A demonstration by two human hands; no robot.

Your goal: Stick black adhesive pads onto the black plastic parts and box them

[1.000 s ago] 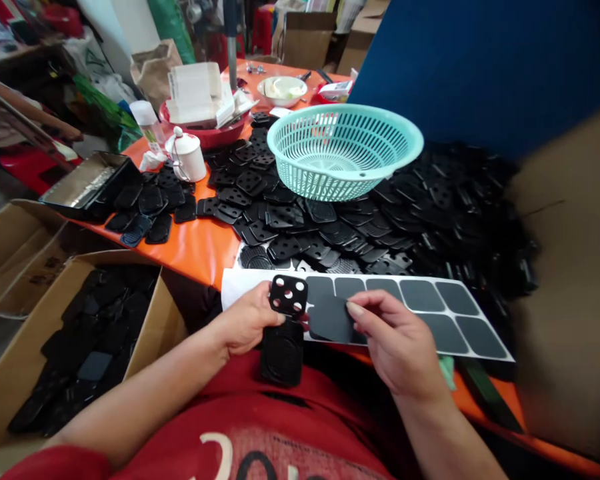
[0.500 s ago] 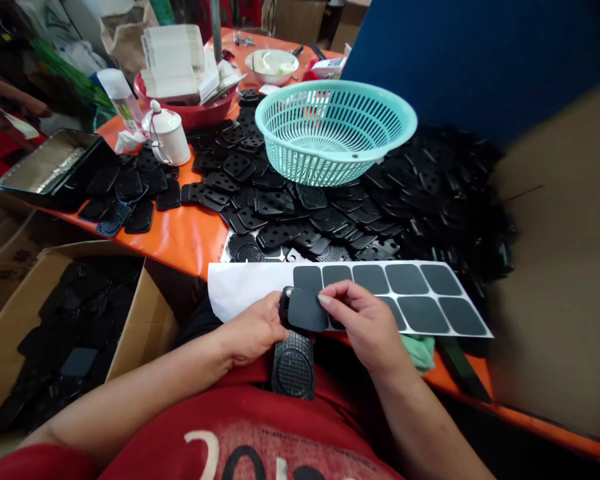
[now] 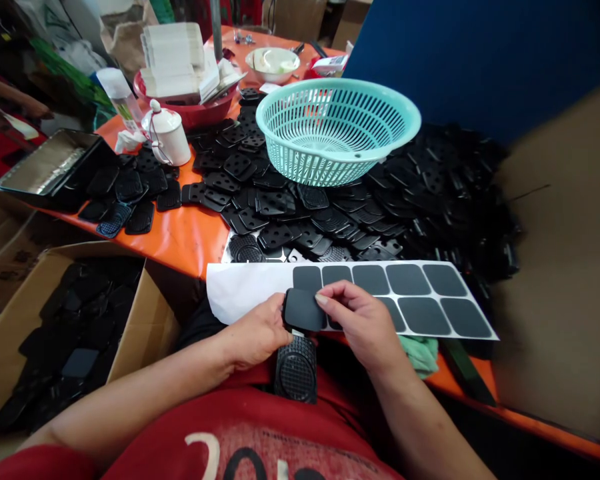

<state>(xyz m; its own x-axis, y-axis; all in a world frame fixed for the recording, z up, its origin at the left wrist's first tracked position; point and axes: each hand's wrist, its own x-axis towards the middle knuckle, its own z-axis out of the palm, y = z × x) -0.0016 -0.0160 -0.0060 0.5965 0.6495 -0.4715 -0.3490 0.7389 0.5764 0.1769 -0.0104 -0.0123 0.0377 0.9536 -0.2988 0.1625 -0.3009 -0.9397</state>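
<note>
My left hand (image 3: 260, 331) is closed on the left edge of a black plastic plate, now mostly hidden under a square black adhesive pad (image 3: 303, 311). My right hand (image 3: 365, 321) pinches the pad's right edge between thumb and fingertips. Just behind both hands, a white backing sheet (image 3: 247, 285) carries two rows of the same dark rounded squares; its left part is bare white. Below the pad, against the red shirt, is a black plate with a round textured pattern (image 3: 297, 371). Whether it is joined to the held plate I cannot tell.
Many black plates (image 3: 280, 200) are heaped across the orange table (image 3: 180, 230). A turquoise basket (image 3: 325, 167) rests on the heap. At left are a white lidded mug (image 3: 173, 140) and a cardboard box (image 3: 130, 333) of black plates. A cardboard panel (image 3: 560, 280) stands at right.
The black pad has shifted slightly left, covering the plate's left end that showed before. Both hands keep their grip, the right one moving slightly left with the pad.
</note>
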